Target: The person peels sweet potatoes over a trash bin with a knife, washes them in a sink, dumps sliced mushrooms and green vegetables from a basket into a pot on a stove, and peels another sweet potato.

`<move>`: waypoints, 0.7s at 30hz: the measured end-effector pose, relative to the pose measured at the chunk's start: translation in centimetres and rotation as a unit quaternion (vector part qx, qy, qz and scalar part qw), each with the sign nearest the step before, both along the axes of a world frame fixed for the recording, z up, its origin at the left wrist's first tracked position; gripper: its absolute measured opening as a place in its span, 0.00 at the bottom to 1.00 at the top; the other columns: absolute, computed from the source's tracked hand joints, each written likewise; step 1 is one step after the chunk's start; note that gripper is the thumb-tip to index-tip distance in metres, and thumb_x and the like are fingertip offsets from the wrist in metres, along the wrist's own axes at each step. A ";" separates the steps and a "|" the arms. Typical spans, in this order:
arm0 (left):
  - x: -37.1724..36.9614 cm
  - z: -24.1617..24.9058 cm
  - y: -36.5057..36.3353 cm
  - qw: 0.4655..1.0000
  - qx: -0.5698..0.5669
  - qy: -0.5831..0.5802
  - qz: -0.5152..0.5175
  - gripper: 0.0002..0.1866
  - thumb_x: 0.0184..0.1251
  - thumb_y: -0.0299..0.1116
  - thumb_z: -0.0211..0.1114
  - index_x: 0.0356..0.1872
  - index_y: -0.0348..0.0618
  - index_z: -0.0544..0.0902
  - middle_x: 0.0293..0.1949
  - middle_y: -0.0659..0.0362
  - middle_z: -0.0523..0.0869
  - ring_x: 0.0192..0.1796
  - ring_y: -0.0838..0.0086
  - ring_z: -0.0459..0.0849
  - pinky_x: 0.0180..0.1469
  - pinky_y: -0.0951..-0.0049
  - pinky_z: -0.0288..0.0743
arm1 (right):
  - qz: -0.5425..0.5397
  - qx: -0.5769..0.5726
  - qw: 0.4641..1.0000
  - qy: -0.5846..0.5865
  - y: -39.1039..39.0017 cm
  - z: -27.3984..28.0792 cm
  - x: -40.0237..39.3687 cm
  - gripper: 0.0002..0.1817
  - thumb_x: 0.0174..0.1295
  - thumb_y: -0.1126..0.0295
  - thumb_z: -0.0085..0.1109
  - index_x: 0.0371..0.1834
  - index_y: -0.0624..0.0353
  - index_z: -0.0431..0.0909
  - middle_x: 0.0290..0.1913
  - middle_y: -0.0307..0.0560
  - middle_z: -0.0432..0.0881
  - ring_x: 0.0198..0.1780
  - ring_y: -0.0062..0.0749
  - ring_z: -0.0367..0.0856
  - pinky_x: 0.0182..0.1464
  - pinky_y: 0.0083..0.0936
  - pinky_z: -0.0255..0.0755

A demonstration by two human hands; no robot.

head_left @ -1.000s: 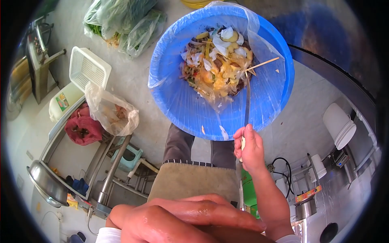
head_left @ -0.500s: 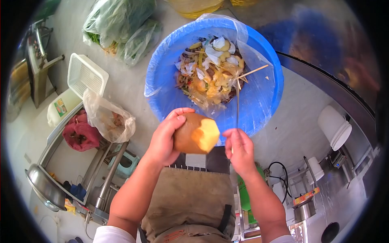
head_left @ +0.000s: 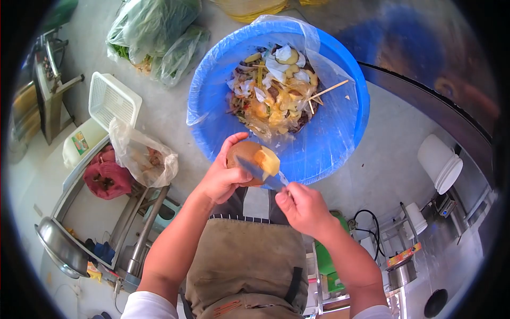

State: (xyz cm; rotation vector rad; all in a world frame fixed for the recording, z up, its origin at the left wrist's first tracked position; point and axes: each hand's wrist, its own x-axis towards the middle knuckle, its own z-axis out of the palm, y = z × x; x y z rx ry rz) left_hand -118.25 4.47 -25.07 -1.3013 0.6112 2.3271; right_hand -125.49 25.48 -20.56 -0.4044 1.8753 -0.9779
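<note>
My left hand [head_left: 220, 178] is wrapped round a large brown-skinned vegetable [head_left: 245, 149] that shows pale yellow flesh at its right end. A knife [head_left: 254, 169] is in my right hand [head_left: 305, 207], its handle mostly covered by the fingers. Its blade lies across the near side of the vegetable, pointing left, close to my left thumb. Both hands are over the near rim of a blue tub [head_left: 363, 106] lined with clear plastic. Inside the tub is a heap of food scraps [head_left: 276, 98], with peelings, crumpled white paper and thin wooden sticks.
Green plastic bags [head_left: 156, 34] lie on the floor at the back left. To the left are a white basket [head_left: 114, 98], a clear bag [head_left: 143, 154], a red bag [head_left: 106, 178] and a metal bowl [head_left: 61, 247]. White buckets [head_left: 440, 162] stand on the right.
The knife has swung from pointing away over the tub to lying across the vegetable. My right hand has moved slightly left and nearer my body, while the left hand has turned the vegetable.
</note>
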 end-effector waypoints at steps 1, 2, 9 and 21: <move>0.0 -0.2 0.1 1.000 -0.009 0.007 -0.007 0.45 0.41 0.25 0.77 0.66 0.47 0.65 0.56 0.57 0.77 0.55 0.61 0.82 0.47 0.55 0.84 | 0.034 0.011 0.999 0.027 0.3 0.2 0.3 0.18 0.71 0.57 0.55 0.32 0.61 0.73 0.25 0.51 0.79 0.26 0.52 0.80 0.28 0.41 0.72; 0.1 -0.6 0.3 1.000 -0.019 0.015 -0.013 0.46 0.40 0.25 0.78 0.66 0.47 0.65 0.56 0.57 0.77 0.55 0.62 0.82 0.47 0.56 0.84 | 0.068 0.023 0.996 0.055 0.5 0.2 0.4 0.18 0.71 0.56 0.55 0.32 0.60 0.73 0.25 0.51 0.79 0.26 0.52 0.80 0.27 0.43 0.73; -0.2 -0.2 0.2 0.999 -0.026 -0.006 -0.032 0.46 0.39 0.26 0.80 0.65 0.47 0.67 0.56 0.57 0.77 0.54 0.64 0.82 0.46 0.60 0.85 | 0.090 0.049 0.992 0.076 0.6 -0.4 0.6 0.19 0.69 0.54 0.56 0.29 0.59 0.72 0.25 0.51 0.80 0.26 0.53 0.80 0.26 0.45 0.73; 0.4 -1.0 -1.5 0.994 0.027 -0.100 -0.036 0.38 0.46 0.24 0.68 0.64 0.39 0.65 0.55 0.51 0.78 0.50 0.57 0.85 0.46 0.52 0.87 | 0.141 0.120 0.979 0.089 -0.4 -5.3 -0.1 0.22 0.71 0.51 0.51 0.31 0.61 0.76 0.28 0.56 0.82 0.31 0.56 0.82 0.33 0.47 0.76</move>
